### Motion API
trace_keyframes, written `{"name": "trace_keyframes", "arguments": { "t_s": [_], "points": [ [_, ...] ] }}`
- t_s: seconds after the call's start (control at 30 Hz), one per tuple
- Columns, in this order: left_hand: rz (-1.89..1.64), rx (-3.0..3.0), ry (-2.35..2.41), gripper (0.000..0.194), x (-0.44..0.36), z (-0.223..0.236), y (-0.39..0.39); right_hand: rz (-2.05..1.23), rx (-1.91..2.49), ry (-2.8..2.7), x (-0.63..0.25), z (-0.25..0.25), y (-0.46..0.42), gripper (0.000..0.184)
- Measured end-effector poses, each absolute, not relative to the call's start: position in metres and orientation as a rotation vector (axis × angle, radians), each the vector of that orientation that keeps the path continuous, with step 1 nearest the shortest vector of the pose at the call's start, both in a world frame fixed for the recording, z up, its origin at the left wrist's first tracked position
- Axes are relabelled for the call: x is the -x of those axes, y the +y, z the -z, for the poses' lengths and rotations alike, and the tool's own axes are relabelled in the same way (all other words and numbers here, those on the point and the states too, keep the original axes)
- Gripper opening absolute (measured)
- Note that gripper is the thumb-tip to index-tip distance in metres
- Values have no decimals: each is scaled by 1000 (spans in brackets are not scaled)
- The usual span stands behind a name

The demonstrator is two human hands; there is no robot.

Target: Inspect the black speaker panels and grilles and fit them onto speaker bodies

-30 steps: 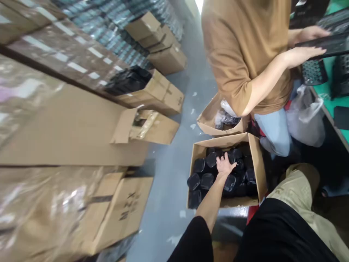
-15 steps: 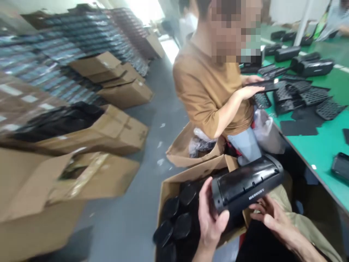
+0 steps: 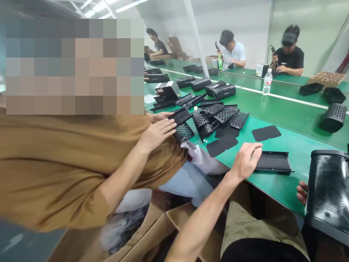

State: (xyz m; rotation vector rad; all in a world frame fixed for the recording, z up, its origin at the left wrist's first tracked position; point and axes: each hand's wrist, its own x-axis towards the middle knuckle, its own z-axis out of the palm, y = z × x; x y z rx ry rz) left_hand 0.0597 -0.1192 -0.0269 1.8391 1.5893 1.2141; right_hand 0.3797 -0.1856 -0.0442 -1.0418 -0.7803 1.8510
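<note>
My left hand (image 3: 247,160) reaches over the edge of the green table (image 3: 286,120), its fingers loosely spread and resting on the left end of a black curved panel (image 3: 275,162) that lies flat there. Only the fingertips of my right hand (image 3: 302,192) show at the table's near edge; they wrap the side of a black speaker housing (image 3: 328,193) with perforated faces, held at the far right.
A co-worker in a brown shirt (image 3: 68,163) sits close on my left, hands on a black grille (image 3: 180,116). A pile of perforated grilles (image 3: 215,115), flat black sheets (image 3: 221,145), a water bottle (image 3: 267,80) and an open cardboard box (image 3: 152,233) are around. Other people work across the table.
My view swung up from the box on the floor to the table. My left hand let go of the housing and went to the panel; my right hand now carries the housing at the right.
</note>
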Motion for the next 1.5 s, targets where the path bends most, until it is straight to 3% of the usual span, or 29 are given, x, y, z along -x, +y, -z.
{"name": "trace_keyframes", "arguments": {
  "t_s": [0.07,0.13,0.33,0.53,0.67,0.87,1.1,1.17,1.33,1.5],
  "points": [
    [-714,-1872,1678,39,-64,27,-60,-1949,985,-481,-376,42,-176,102],
    [-499,-1858,1677,37,-71,37,-24,-1986,951,-338,-370,44,-167,100],
    [-411,-1806,1553,35,-79,63,-26,-1976,940,-441,-360,58,-142,77],
    [-566,-1532,1464,54,-81,82,-65,-1998,866,-334,-349,59,-127,82],
    [-844,-791,1204,64,-93,88,-103,-1961,845,-356,-341,58,-122,87],
    [-940,-370,560,93,-107,69,-153,-1977,1019,-775,-349,47,-118,95],
    [-1249,-114,494,97,-126,93,-171,-1959,1416,-1238,-374,6,-92,93],
    [-1319,-107,479,99,-139,95,-167,-1854,1449,-1426,-365,-11,-87,95],
    [-1440,-255,258,100,-169,74,-155,-1208,1485,-2002,-325,-51,-86,104],
    [-1429,-350,153,113,-181,68,-148,-926,1512,-2339,-300,-66,-83,106]
  ]
}}
